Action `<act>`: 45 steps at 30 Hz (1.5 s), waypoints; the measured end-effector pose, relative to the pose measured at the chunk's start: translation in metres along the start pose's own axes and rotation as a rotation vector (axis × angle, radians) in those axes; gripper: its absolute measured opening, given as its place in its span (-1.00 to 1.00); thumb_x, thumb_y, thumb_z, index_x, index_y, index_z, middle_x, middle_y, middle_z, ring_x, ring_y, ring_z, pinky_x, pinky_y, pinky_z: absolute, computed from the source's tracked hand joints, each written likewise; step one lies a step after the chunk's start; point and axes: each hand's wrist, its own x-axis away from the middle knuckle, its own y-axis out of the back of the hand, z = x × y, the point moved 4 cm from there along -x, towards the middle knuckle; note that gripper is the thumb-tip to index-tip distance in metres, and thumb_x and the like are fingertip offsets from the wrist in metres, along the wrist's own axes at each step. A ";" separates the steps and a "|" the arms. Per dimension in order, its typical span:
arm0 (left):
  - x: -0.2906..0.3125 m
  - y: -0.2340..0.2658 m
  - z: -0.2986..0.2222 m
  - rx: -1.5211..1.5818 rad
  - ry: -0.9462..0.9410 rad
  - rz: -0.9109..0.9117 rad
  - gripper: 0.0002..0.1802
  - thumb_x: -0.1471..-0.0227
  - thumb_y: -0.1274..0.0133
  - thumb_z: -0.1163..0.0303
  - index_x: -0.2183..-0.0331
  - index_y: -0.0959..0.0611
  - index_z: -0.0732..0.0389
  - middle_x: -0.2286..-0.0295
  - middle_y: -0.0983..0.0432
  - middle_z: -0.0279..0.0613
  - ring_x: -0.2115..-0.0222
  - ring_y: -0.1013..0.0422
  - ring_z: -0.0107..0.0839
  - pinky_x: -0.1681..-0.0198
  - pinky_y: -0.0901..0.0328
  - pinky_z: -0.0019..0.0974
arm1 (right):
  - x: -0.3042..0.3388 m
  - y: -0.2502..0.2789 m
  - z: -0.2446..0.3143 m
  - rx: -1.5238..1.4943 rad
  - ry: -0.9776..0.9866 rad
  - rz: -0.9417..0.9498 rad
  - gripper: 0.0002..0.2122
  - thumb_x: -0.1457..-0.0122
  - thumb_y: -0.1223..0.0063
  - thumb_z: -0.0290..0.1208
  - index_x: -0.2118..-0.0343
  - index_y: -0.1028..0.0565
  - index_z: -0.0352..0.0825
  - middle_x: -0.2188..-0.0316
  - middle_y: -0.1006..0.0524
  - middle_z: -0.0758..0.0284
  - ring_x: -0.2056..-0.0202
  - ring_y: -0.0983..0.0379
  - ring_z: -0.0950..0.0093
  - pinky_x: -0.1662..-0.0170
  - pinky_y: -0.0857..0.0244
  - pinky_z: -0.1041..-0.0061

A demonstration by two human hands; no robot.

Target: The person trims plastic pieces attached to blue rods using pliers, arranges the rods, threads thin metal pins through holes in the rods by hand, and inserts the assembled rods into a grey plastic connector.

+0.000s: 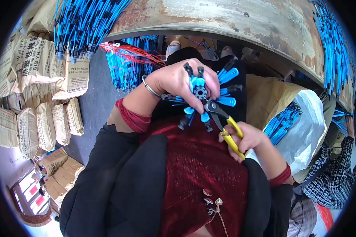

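A dark red top with a chain brooch lies closest, framed by a black jacket. Ahead of the chest, the right hand has its fingers curled around the yellow handles of a pair of pliers, which stand apart. The metal nose points up and left, to the lower edge of a blue-and-black assembly; whether it touches, I cannot tell. That assembly, a round toothed black hub with blue, black-tipped pieces fanning out, is gripped above the lap in the left hand, thumb and fingers pinching it from both sides. A silvery bangle circles the left wrist.

To the right, an open white-lined bag contains a blue bundle; beyond it, a co-worker's checked sleeve shows. Red strands lie over blue ones under the worn wooden tabletop, which carries blue-and-black bundles at its left and right. Printed paper sacks and cardboard boxes stand off to the left.
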 end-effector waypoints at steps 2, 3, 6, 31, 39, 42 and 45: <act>-0.001 0.000 0.003 0.008 0.005 -0.012 -0.63 0.49 -0.35 0.49 0.45 -0.64 0.29 0.46 -0.52 -0.14 0.43 -0.44 -0.35 0.31 -0.32 -0.37 | -0.006 -0.009 -0.020 -0.389 -0.053 0.245 -0.29 0.20 -0.30 -0.44 -0.05 -0.17 -0.41 0.44 -0.49 0.18 0.40 -0.48 0.36 0.31 -0.36 0.41; -0.001 0.002 0.005 0.014 0.010 -0.025 -0.63 0.50 -0.36 0.49 0.46 -0.64 0.29 0.46 -0.52 -0.14 0.43 -0.44 -0.34 0.31 -0.32 -0.37 | -0.009 -0.012 -0.025 -0.582 -0.076 0.369 -0.28 0.20 -0.30 -0.44 -0.06 -0.15 -0.40 0.46 -0.49 0.20 0.42 -0.48 0.39 0.32 -0.37 0.44; 0.001 0.004 0.007 0.003 0.022 -0.068 -0.63 0.51 -0.36 0.49 0.47 -0.65 0.29 0.45 -0.53 -0.13 0.42 -0.44 -0.34 0.31 -0.32 -0.37 | -0.006 -0.007 -0.008 -0.504 -0.001 0.265 -0.30 0.19 -0.28 -0.48 -0.05 -0.16 -0.41 0.49 -0.50 0.19 0.45 -0.49 0.41 0.35 -0.38 0.47; 0.004 -0.003 0.006 -0.156 0.106 -0.254 -0.67 0.42 -0.34 0.42 0.48 -0.59 0.25 0.50 -0.48 -0.27 0.44 -0.39 -0.45 0.33 -0.27 -0.43 | 0.008 0.005 0.020 0.529 0.167 -0.400 -0.23 0.13 -0.06 -0.64 -0.18 0.04 -0.35 0.00 -0.16 0.14 0.01 -0.20 0.25 -0.02 -0.12 0.41; 0.000 -0.005 0.010 -0.123 0.143 -0.226 -0.64 0.42 -0.36 0.42 0.45 -0.59 0.26 0.49 -0.48 -0.30 0.43 -0.39 -0.49 0.32 -0.27 -0.44 | 0.020 0.008 0.042 0.762 0.138 -0.537 -0.40 0.11 -0.04 -0.64 -0.08 -0.16 -0.38 0.26 -0.40 0.06 0.23 -0.38 0.12 0.15 -0.27 0.41; 0.004 -0.004 0.008 -0.136 0.133 -0.190 -0.63 0.42 -0.36 0.42 0.44 -0.59 0.27 0.48 -0.49 -0.29 0.43 -0.39 -0.49 0.32 -0.27 -0.43 | 0.028 0.012 0.057 0.791 0.233 -0.515 -0.46 0.11 -0.08 -0.62 -0.01 -0.21 -0.43 0.39 -0.46 0.07 0.37 -0.44 0.14 0.27 -0.33 0.39; 0.008 -0.004 0.004 -0.169 0.082 -0.149 -0.63 0.42 -0.35 0.42 0.43 -0.60 0.27 0.48 -0.49 -0.27 0.42 -0.40 -0.47 0.31 -0.28 -0.42 | 0.019 0.024 0.037 0.401 0.153 -0.279 -0.47 0.13 -0.13 -0.58 0.03 -0.23 -0.48 0.48 -0.49 0.07 0.48 -0.48 0.18 0.37 -0.37 0.38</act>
